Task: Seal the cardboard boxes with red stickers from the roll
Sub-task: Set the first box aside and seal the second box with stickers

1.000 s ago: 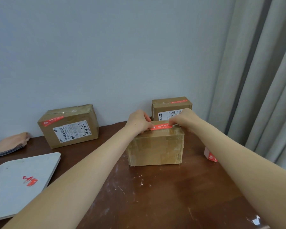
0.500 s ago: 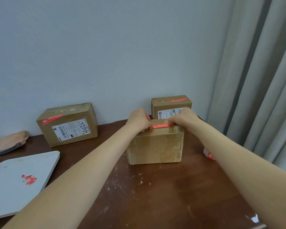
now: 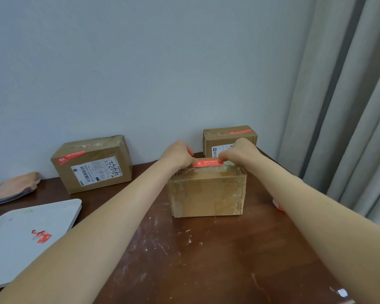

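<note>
In the centre of the frame, the person is laying a red sticker (image 3: 207, 163) across the top of the middle box (image 3: 206, 194), which is sitting on the counter (image 3: 206, 260). The left hand (image 3: 178, 156) is pinching the sticker's left end and the right hand (image 3: 239, 152) is pinching its right end. Both grips are clenched on the strip, fingers curled, and are holding it taut and level along the box's top near its far edge. Whether the strip is touching the cardboard yet is hard to tell from this angle.

By my reading, the step in hand is placing the seal on this box. The left box (image 3: 92, 163), in the middle left of the frame, and the far box (image 3: 228, 137), just behind the right hand, are each already showing a red sticker, so this one is looking like the last unsealed box in view.

The next move is calling for lowering the strip squarely over the closing flaps. After that the person should be releasing the pinch and rubbing the fingers along the strip, centre outward, so it is sticking flat without wrinkles. The roll (image 3: 277, 205) is lying near the right edge of the counter, mostly hidden behind the right forearm.
</note>
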A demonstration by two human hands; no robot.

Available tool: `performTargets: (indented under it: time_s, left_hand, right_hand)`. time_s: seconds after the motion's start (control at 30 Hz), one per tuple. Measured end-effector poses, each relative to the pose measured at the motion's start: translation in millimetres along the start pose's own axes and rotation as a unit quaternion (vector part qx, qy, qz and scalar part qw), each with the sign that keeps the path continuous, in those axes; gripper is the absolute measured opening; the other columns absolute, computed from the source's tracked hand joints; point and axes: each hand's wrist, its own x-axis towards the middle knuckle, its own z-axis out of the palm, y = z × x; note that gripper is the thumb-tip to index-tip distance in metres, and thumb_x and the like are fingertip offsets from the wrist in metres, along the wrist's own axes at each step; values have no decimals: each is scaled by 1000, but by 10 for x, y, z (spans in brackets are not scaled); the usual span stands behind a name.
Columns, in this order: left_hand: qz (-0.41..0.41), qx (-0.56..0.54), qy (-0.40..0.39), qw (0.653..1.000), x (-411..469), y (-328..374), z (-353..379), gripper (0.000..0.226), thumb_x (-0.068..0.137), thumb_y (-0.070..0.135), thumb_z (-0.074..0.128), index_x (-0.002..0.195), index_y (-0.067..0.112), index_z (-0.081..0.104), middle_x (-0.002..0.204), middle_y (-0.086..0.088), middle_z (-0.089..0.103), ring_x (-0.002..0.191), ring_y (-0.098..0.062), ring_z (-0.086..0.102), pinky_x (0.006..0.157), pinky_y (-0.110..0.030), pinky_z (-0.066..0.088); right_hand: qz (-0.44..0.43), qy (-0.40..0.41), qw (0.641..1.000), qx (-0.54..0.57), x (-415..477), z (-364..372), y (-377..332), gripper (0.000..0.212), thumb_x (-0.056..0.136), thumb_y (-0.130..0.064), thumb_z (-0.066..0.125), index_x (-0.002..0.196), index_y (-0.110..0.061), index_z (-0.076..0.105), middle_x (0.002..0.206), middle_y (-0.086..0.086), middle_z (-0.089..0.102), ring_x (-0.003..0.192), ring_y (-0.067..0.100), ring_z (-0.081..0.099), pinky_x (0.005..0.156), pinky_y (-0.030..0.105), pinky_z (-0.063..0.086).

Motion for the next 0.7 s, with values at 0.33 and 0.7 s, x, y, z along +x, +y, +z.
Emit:
performTargets:
  time_s: [0.33, 0.7]
  left_hand:
    - [4, 40, -13, 999, -6, -8, 33, 42, 84, 19, 70, 122, 7, 59, 114, -9, 62, 104, -23, 57, 81, -27, 43]
    - [27, 57, 19, 998, 8, -85, 100, 44, 83, 25, 70, 122, 11, 55, 122, -6, 58, 111, -22, 54, 84, -29, 44]
  right_hand:
    - [7, -4, 999, -39, 1, 74, 22, 23, 69, -22, 74, 68, -10, 53, 64, 4, 52, 56, 18, 49, 60, 32, 42]
    - [11, 2, 997, -71, -56, 86, 28, 21, 72, -24, 68, 65, -14, 52, 59, 0, 50, 54, 16, 49, 53, 26, 37]
